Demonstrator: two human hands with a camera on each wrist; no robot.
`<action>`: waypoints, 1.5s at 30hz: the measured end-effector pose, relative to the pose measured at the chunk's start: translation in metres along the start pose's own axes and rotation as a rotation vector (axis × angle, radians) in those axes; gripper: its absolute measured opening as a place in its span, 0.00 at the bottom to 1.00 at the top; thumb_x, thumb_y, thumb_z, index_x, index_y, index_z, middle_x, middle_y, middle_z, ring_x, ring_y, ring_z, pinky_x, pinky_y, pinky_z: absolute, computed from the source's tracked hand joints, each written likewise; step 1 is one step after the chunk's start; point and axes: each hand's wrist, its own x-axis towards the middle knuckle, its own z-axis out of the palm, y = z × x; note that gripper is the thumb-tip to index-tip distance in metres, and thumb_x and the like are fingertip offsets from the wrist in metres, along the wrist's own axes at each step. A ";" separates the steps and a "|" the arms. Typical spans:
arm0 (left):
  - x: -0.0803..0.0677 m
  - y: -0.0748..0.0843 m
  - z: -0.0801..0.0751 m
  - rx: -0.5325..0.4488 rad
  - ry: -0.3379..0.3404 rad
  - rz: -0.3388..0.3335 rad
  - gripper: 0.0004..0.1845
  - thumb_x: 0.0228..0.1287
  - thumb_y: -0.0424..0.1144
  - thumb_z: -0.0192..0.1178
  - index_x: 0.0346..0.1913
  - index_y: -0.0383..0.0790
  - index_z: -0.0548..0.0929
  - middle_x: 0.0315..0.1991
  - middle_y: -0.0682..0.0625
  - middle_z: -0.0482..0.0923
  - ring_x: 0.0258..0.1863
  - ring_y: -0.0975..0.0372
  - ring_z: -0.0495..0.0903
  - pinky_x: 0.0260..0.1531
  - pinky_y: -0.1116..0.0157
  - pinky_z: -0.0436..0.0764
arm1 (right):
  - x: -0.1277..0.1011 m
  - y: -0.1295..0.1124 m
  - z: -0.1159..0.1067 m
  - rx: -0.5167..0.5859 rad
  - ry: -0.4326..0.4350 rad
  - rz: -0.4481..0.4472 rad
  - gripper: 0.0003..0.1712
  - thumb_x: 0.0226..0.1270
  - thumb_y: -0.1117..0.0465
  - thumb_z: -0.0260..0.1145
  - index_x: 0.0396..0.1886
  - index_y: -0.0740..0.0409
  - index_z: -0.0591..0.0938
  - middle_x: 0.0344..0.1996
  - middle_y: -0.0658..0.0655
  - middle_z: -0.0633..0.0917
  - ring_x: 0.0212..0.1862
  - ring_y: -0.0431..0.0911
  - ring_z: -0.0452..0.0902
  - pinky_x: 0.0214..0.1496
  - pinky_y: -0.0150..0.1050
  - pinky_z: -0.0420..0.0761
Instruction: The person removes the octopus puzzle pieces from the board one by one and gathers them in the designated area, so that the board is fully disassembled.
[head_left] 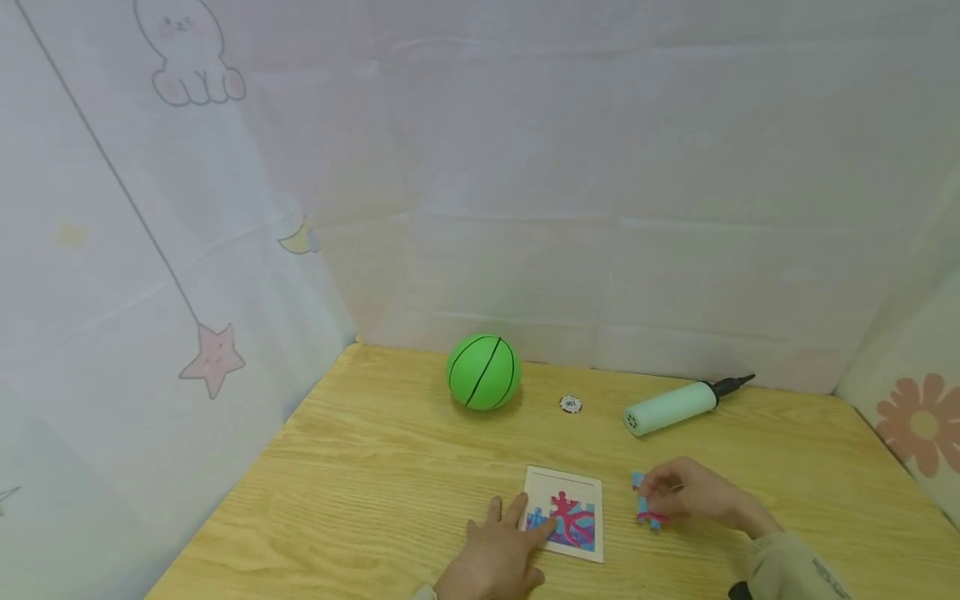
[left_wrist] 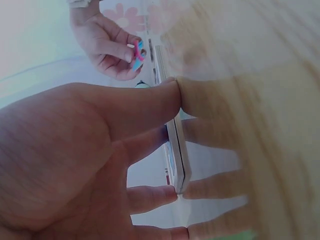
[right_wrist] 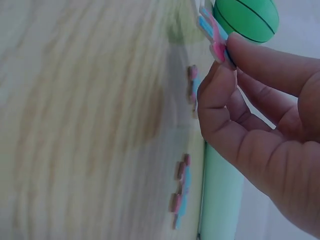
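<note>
A white-framed jigsaw board lies flat on the table, partly filled with a pink octopus picture on blue; its upper part shows bare backing. My left hand rests with spread, straight fingers at the board's left side, one finger over the picture. In the left wrist view, the thumb and fingertips touch down along the board's edge. To the right of the board, my right hand pinches a pink-and-blue jigsaw piece between thumb and fingers, raised above the wood. Two more jigsaw pieces, one nearer and one farther, lie below that hand.
Toward the back of the wooden table sits a green ball with black lines. A small round chip lies right of it. Farther right is a pale green hand pump with a black nozzle. Printed cloth hangs around the table.
</note>
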 end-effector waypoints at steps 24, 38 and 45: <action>-0.002 0.000 0.000 -0.013 0.029 0.009 0.33 0.57 0.52 0.66 0.67 0.72 0.68 0.72 0.47 0.58 0.68 0.39 0.58 0.51 0.32 0.66 | 0.004 0.004 0.014 -0.261 0.130 -0.003 0.08 0.56 0.67 0.71 0.33 0.65 0.80 0.26 0.53 0.82 0.29 0.39 0.75 0.30 0.32 0.75; -0.002 0.001 -0.001 -0.007 0.041 0.036 0.33 0.58 0.50 0.65 0.68 0.67 0.68 0.71 0.45 0.58 0.68 0.38 0.57 0.51 0.31 0.65 | 0.010 -0.002 0.016 -0.264 0.124 -0.073 0.08 0.60 0.65 0.68 0.35 0.66 0.81 0.31 0.54 0.83 0.32 0.39 0.77 0.35 0.32 0.77; -0.001 0.001 0.000 -0.039 0.034 0.038 0.34 0.57 0.48 0.66 0.68 0.64 0.68 0.71 0.43 0.59 0.68 0.37 0.56 0.50 0.29 0.64 | 0.019 -0.011 0.022 -0.322 0.125 -0.100 0.07 0.61 0.64 0.68 0.36 0.64 0.82 0.32 0.53 0.83 0.33 0.38 0.76 0.35 0.32 0.77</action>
